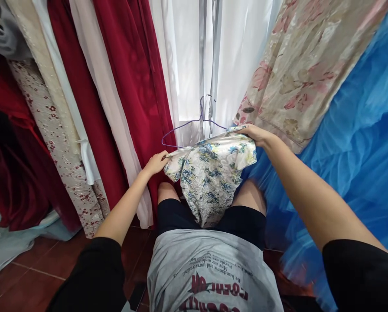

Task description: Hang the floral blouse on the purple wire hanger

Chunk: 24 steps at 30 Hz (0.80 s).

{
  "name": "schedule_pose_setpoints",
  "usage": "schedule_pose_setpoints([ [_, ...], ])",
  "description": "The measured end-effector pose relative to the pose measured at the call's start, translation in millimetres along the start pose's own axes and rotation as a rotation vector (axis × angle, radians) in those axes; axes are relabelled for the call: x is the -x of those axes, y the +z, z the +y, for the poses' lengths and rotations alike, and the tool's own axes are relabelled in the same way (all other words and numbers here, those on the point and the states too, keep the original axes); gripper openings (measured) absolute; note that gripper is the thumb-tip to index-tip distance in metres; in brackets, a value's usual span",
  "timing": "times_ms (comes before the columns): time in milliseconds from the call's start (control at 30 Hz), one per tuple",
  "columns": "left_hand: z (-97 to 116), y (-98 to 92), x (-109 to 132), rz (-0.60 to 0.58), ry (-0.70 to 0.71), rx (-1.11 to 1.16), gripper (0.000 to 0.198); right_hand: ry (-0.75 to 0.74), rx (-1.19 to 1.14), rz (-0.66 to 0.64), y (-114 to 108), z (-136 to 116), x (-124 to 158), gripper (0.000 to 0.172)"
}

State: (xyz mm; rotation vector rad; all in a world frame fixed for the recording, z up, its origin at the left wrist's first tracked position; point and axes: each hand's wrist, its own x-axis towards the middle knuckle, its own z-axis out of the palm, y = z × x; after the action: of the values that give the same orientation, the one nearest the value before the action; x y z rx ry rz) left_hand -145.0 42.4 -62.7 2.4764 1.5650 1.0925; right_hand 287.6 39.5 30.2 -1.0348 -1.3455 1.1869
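Observation:
A white blouse [213, 173] with blue and yellow flowers hangs in front of my thighs, its lower end tapering down between my legs. The fingers of my left hand [157, 164] pinch its left sleeve. On the other side, my right hand [257, 133] grips the garment at the right shoulder. A thin purple hanger [184, 125] reaches up behind the neckline. Its right arm runs into the cloth near my right hand, while its left arm shows bare above the left sleeve. The hanger's hook is up against the white curtain.
Long dark red dresses [132, 56] and a pale pink one hang at the left. White curtains [187, 56] fill the back. A floral beige dress [298, 78] and a blue tulle gown [353, 143] hang at the right. The floor [47, 260] is red tile.

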Motion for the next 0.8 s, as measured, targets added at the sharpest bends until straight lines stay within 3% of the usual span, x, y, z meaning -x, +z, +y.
schedule_pose_setpoints([
  [100,-6.4,-0.8,-25.7,0.091,-0.079,-0.013,0.020,0.059,0.003,-0.047,7.1,-9.4,9.7,0.008],
  [300,11.5,-15.9,-95.0,0.298,-0.129,0.005,0.027,0.146,-0.047,-0.037,18.8,-20.2,19.1,0.019],
  [467,37.8,-20.0,-142.8,0.161,-0.064,0.364,0.033,0.181,-0.059,0.014,15.7,-11.9,19.6,0.014],
  [567,46.0,-20.2,-146.2,0.213,-0.042,0.384,0.031,0.080,-0.013,0.006,5.2,9.8,27.4,0.015],
  [633,47.1,-21.4,-136.4,0.301,-0.012,0.272,0.007,-0.035,0.027,0.082,-4.2,25.6,32.8,0.020],
  [733,51.3,-22.5,-114.5,0.307,0.067,0.128,0.034,-0.174,-0.014,0.239,-11.9,34.2,31.4,0.027],
  [800,58.2,-21.8,-103.3,0.286,0.096,0.071,0.040,-0.253,-0.090,0.312,-6.2,24.8,24.6,0.027],
])
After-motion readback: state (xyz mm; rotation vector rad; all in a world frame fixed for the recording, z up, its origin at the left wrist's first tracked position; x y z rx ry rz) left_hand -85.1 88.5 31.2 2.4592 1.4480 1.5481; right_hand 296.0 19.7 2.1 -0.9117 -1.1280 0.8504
